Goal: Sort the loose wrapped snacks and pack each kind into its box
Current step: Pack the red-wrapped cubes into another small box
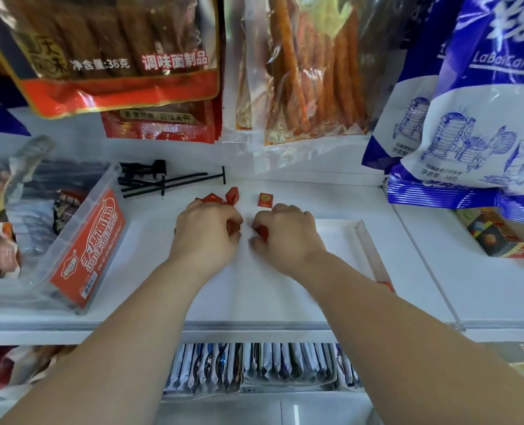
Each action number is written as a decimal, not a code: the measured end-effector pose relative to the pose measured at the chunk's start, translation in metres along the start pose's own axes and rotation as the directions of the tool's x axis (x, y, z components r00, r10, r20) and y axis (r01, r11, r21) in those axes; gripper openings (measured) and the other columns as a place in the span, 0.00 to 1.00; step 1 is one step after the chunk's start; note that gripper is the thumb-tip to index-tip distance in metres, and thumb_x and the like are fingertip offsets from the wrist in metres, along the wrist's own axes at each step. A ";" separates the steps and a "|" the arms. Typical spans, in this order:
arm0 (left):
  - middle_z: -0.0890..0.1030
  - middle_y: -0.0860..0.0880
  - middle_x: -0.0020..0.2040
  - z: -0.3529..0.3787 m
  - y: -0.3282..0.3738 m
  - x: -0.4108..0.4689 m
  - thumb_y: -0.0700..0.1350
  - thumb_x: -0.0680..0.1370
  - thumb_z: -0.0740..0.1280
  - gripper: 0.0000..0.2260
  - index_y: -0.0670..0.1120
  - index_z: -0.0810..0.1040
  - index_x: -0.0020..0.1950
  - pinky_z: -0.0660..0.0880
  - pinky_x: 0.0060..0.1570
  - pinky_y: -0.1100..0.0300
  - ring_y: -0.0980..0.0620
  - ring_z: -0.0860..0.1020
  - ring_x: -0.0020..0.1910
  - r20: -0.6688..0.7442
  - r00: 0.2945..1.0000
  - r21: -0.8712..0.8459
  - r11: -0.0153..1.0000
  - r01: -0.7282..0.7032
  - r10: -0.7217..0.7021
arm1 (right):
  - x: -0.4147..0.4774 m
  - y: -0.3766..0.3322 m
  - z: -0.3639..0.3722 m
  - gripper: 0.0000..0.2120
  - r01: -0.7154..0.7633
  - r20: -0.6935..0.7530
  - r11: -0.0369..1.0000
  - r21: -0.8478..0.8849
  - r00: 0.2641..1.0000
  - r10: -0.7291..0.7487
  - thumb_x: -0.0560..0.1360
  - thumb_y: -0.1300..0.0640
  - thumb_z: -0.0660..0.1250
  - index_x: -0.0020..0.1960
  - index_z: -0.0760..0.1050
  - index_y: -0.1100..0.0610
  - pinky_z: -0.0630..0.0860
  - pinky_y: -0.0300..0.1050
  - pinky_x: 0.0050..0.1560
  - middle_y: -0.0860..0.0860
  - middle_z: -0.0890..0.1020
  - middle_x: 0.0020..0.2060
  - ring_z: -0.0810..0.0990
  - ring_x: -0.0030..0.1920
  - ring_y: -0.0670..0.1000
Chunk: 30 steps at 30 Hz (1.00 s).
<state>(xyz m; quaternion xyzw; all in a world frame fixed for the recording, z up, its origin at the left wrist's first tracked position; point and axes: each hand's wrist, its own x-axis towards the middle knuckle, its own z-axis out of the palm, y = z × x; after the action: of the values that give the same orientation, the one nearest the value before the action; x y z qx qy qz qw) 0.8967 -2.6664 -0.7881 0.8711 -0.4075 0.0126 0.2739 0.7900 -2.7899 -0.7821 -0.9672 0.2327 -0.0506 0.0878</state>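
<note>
Hands: left hand (207, 233) and right hand (286, 237) each grip red snacks (262, 233).
Loose packets (232, 195): just far of both hands; single packet (265, 200) nearest right hand.

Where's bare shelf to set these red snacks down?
Bare: white shelf between the forearms, and between right hand and clear divider. Crowded: beyond left hand, loose red snacks and black pegs; clear box fills the left.

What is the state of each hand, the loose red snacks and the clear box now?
left hand, curled round red snacks
right hand, curled round a red snack
loose snacks, lying on the white shelf, untouched
clear box, open, partly filled
</note>
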 end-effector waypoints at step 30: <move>0.78 0.57 0.35 -0.027 0.013 -0.063 0.47 0.67 0.78 0.08 0.52 0.83 0.43 0.69 0.36 0.67 0.60 0.75 0.36 0.375 0.914 -0.245 0.967 -0.065 0.156 | -0.113 0.002 -0.009 0.16 -0.100 0.030 0.752 0.651 0.994 0.106 0.69 0.57 0.78 0.56 0.82 0.49 0.71 0.25 0.46 0.40 0.82 0.46 0.79 0.44 0.34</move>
<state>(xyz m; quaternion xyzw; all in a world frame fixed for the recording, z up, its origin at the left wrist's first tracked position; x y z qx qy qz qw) 0.8506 -2.6155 -0.7740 0.7942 -0.5016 -0.1929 0.2835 0.6879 -2.7413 -0.7798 -0.8617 0.2538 -0.1278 0.4203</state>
